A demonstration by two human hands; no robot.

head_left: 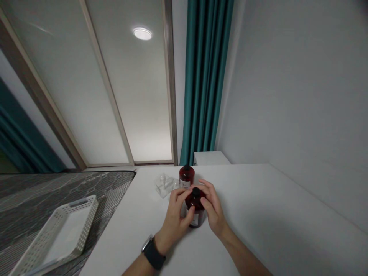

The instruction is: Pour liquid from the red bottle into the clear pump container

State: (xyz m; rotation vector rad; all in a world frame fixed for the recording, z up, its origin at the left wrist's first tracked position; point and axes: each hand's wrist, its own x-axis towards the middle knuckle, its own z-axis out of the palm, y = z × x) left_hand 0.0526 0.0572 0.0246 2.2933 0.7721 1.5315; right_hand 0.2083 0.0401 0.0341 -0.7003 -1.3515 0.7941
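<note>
A dark red bottle point(195, 208) with a black cap stands on the white table point(258, 214) in front of me. My left hand point(176, 216) wraps its left side, fingers curled round the body. My right hand point(212, 209) closes on its right side near the shoulder. A second dark red bottle point(186, 176) with a black cap stands just behind, untouched. A black watch sits on my left wrist.
Clear plastic packaging point(165, 185) lies left of the rear bottle. A white perforated basket point(54, 235) rests on a dark marbled surface point(57, 188) at the left. A small white cabinet point(211, 158), teal curtain point(205, 80) and grey wall stand behind.
</note>
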